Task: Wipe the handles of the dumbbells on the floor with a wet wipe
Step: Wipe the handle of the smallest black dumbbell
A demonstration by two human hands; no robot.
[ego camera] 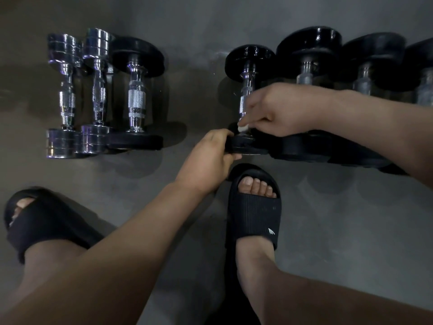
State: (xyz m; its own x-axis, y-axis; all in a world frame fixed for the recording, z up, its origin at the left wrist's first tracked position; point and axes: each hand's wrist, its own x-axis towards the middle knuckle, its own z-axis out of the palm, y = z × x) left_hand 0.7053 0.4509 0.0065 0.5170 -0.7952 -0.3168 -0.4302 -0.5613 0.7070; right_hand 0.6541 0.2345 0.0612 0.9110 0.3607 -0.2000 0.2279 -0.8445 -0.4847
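Observation:
A black-plated dumbbell (248, 64) with a chrome handle lies on the grey floor at centre. My right hand (278, 111) pinches a small white wet wipe (242, 128) against the near end of that handle, covering its lower half. My left hand (210, 158) grips the dumbbell's near black plate from the left edge. Left of it lies a group of three dumbbells: two all-chrome ones (66, 97) (98, 95) and one with black plates (137, 99), their knurled handles in plain sight.
More black dumbbells (309, 66) lie in a row to the right, partly behind my right forearm. My feet in black slides stand on the floor, the right one (254, 207) just below the gripped plate, the left one (35, 216) at lower left.

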